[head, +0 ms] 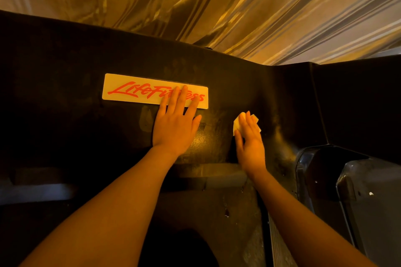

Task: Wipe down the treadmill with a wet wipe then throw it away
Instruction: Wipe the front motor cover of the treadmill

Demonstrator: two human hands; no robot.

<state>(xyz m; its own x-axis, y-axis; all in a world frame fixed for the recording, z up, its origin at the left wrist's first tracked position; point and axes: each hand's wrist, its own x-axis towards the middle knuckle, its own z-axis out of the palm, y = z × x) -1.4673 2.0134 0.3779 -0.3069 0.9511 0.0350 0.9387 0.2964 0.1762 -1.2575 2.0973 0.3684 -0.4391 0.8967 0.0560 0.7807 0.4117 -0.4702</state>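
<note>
The black motor cover of the treadmill (pixel 71 128) fills the middle of the view, with a pale label (pixel 130 89) bearing red lettering on it. My left hand (pixel 175 123) lies flat on the cover with fingers spread, its fingertips over the right end of the label. My right hand (pixel 249 143) presses a folded white wet wipe (pixel 238 122) against the cover to the right of the left hand; the wipe shows at my fingertips and is partly hidden beneath them.
A dark upright post of the treadmill frame (pixel 355 191) rises at the right. Behind the cover runs a shiny, streaked wall or curtain (pixel 238 6). The belt area (pixel 217 212) lies dark below my arms.
</note>
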